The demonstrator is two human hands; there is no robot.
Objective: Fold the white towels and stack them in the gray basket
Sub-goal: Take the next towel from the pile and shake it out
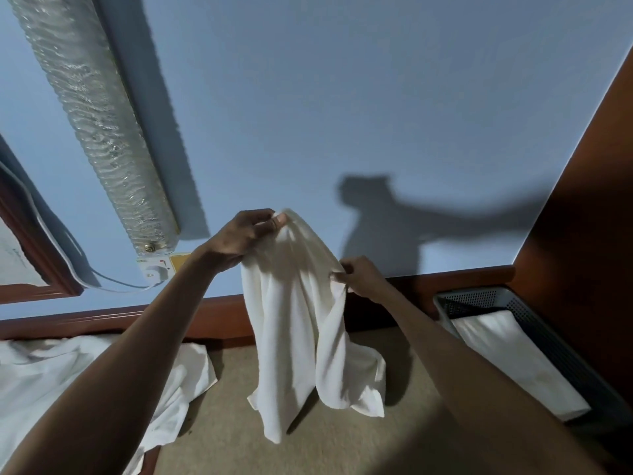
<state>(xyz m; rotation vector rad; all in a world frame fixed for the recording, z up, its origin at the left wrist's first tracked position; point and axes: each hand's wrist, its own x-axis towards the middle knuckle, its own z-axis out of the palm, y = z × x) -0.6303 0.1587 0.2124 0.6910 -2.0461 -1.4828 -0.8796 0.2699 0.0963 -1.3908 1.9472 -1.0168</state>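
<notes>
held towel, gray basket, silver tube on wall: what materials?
The held towel looks like soft white terry cotton: matte, draping in loose folds. The gray basket is probably moulded plastic, matte, its walls pierced with small holes. The silver tube looks like crinkled foil ducting, shiny and ribbed.

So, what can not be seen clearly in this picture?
Head view only:
Gray basket: its near end is lost in dark shadow; how many folded towels lie inside cannot be counted.
White towel pile at left: partly hidden by the left forearm and cut by the frame edge.
Held white towel: bunched, so its corners are hidden in folds between the left hand and the right hand.
</notes>
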